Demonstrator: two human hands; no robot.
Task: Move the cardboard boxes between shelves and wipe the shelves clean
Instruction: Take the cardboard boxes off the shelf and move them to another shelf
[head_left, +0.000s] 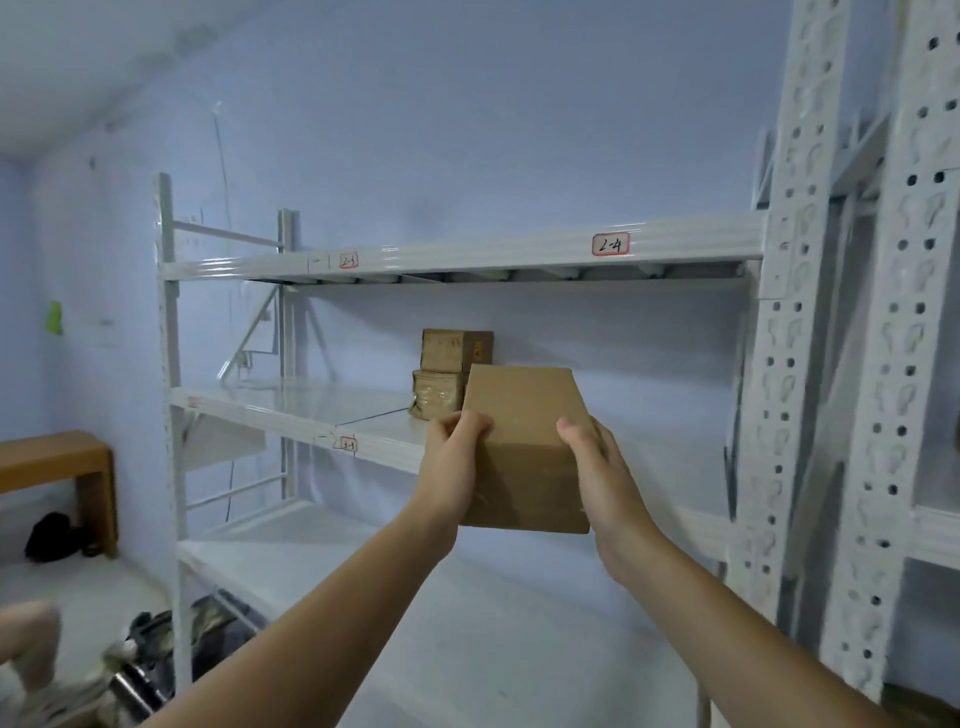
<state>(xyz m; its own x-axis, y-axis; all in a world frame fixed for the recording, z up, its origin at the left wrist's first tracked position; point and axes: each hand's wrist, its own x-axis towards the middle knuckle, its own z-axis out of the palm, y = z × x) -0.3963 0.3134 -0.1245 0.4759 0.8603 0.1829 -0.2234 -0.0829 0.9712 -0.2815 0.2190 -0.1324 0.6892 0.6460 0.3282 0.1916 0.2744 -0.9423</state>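
Cardboard boxes: three in view; one held box (524, 447), two stacked boxes (451, 371) one atop the other.
Held box: raised in front of the middle shelf (291, 410), nearer the camera than the stack and overlapping its right edge; long axis running away from the camera toward the shelf, top face tilted up, far end pointing at the back wall.
Left hand (452, 462): grasping the box's left side, fingers curled over the top edge.
Right hand (597, 467): grasping the box's right side, thumb on the top face.
Stacked boxes: on the middle shelf, toward its back, left of the held box.
Shelf labels: three red-bordered tags; "2-4" (611, 244) on the beam above the held box, two smaller ones to its left.
Wooden bench (62, 462): far left of the shelf unit.
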